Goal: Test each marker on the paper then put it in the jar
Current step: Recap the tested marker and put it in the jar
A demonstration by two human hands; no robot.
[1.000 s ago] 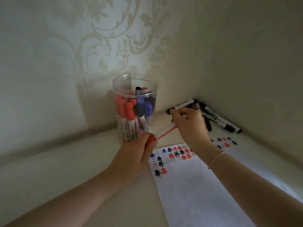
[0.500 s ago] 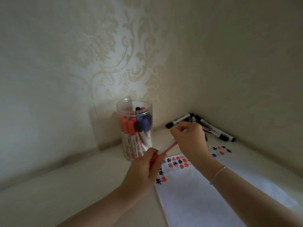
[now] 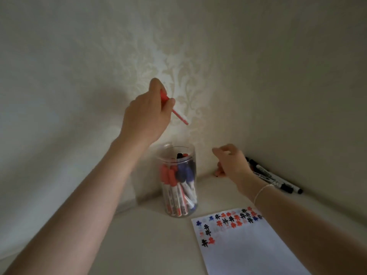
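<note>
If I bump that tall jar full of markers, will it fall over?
Maybe. The jar is tall and narrow, so a knock near its rim could tip it. The markers inside probably weigh it down and steady it. Its clear wall looks smooth, so it might slide across the table first.

Red marker (image 3: 179,115): white barrel, red cap, held tilted above the jar (image 3: 179,181), capped end uppermost inside the grip. Jar: clear plastic cylinder, upright, lid off, filled with red, blue and black capped markers standing caps up. Paper (image 3: 244,247): white sheet lying flat, just right of the jar, with red, blue and black test marks along its far edge. Loose black markers (image 3: 278,180): lying in the corner, behind the paper.
</note>
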